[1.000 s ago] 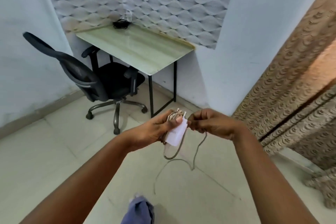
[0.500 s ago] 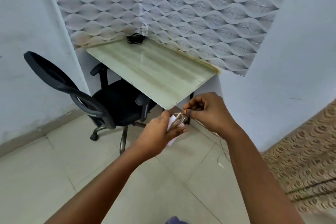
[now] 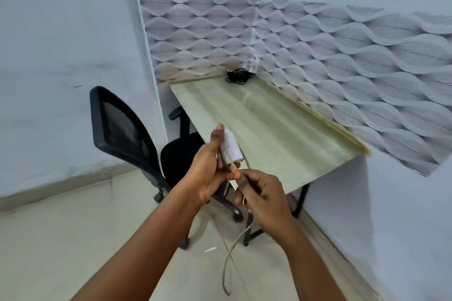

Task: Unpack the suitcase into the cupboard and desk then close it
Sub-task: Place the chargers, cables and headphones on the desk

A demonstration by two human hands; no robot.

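Before desk [image 3: 281, 129], I see left hand [image 3: 208, 173] gripping white charger [image 3: 231, 146]; right hand [image 3: 263, 193] pinching its cable [image 3: 228, 259]; black cord [image 3: 238, 76] on desktop, chair [image 3: 122, 134] alongside.

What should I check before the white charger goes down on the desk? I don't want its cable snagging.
1. Left hand holds the white charger: ok.
2. Right hand has a grip on the cable: ok.
3. Cable fully gathered: not ok, a loop hangs toward the floor.
4. Bare space on the desk: ok.
5. Black cord bundle out of the way, at the far corner: ok.
6. Cable clear of the chair: cannot tell.
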